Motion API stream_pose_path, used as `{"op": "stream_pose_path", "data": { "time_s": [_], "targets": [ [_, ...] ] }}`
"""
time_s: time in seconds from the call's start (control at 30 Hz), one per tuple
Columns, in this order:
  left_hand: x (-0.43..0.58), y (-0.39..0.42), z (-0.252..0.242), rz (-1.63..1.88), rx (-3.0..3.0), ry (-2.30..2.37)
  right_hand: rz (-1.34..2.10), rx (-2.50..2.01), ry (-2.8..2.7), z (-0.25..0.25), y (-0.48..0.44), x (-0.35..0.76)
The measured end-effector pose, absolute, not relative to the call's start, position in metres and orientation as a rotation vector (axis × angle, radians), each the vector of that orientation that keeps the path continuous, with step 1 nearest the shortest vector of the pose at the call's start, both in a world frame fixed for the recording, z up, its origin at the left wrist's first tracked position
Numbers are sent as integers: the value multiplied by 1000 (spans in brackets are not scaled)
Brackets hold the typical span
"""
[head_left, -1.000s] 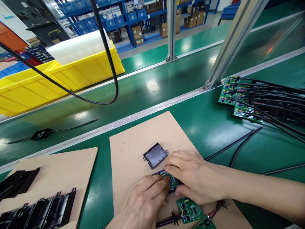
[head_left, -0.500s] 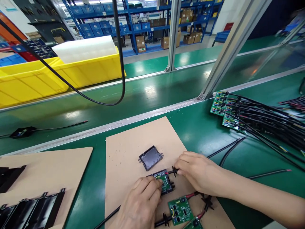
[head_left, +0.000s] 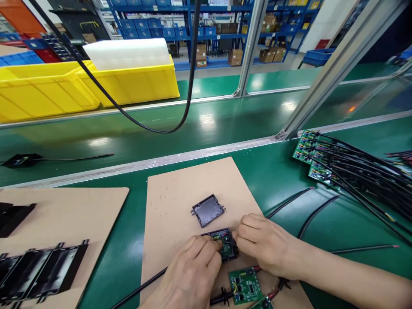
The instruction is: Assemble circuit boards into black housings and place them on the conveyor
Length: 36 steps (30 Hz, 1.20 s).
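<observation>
A small black plastic case [head_left: 231,256] with a green circuit board [head_left: 222,237] inside lies on the cardboard. My left hand [head_left: 195,266] grips the case's left side, its fingertips pressed onto the board. At the right edge of the case, my right hand [head_left: 268,242] is closed in a pinch around the board's black cable; the fingers hide the cable there. Just above lies another black case half [head_left: 208,210], with nothing inside it. Nearer to me, a loose circuit board [head_left: 246,285] with cables at both ends rests by my right wrist, and part of another board shows below it.
A heap of cabled circuit boards [head_left: 317,154] lies on the green bench at right. More black cases [head_left: 41,272] sit on the left cardboard sheet [head_left: 106,206]. A black cable [head_left: 154,128] hangs ahead, before yellow bins [head_left: 138,86]. A metal post [head_left: 322,81] rises beyond the bench.
My right hand has moved left to the case's edge, bringing the cable with it, and the cable's black grommet is now hidden. My left hand keeps to the case. The camera view has shifted slightly.
</observation>
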<state>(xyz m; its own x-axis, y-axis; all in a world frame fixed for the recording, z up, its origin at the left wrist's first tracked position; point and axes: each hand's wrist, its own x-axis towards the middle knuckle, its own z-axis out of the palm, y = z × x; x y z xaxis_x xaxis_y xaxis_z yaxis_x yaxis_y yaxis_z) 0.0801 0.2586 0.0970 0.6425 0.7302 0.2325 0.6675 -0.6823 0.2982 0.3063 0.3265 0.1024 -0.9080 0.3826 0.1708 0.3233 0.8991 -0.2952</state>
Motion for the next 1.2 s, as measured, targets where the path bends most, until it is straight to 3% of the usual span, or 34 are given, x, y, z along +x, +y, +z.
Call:
{"op": "stream_pose_path", "data": {
  "time_s": [0.33, 0.57, 0.87, 1.2],
  "targets": [
    [92, 260, 99, 289, 2713, 1266, 219, -560, -3053, 116, 328, 295],
    [80, 258, 107, 287, 2568, 1273, 430, -716, -2941, 106, 334, 310],
    [107, 258, 112, 101, 2710, 1385, 369, -582, -2854, 99, 333, 310],
    [58, 250, 130, 414, 2279, 1589, 588, -734, -2808, 104, 337, 317]
  ]
}}
